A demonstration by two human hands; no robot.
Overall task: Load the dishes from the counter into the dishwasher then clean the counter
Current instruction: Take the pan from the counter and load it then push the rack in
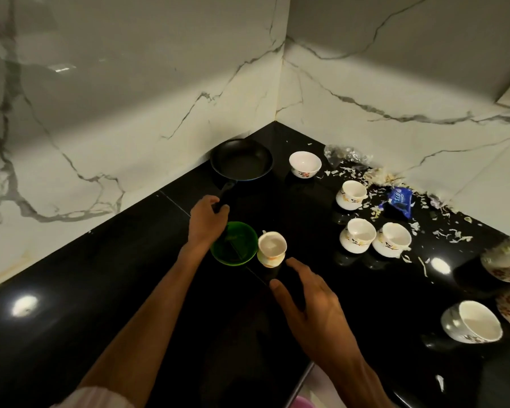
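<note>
A black frying pan [241, 160] sits in the corner of the black counter [100, 290], its handle pointing toward me. My left hand [208, 220] is closed around the end of that handle. Just below it stand a green bowl [233, 242] and a white cup [271, 248], side by side. My right hand [309, 304] hovers open just in front of the white cup, fingers spread, holding nothing. A white bowl [304, 164] stands right of the pan. Three white cups [352, 194] [357, 235] [391, 239] stand further right.
Vegetable peelings and scraps [374, 178] litter the counter by the right wall, with a blue snack wrapper [399, 201] and crumpled clear plastic [343, 154]. Flowered bowls [505, 266] and a white bowl [473, 322] sit at the right edge. Marble walls close the corner.
</note>
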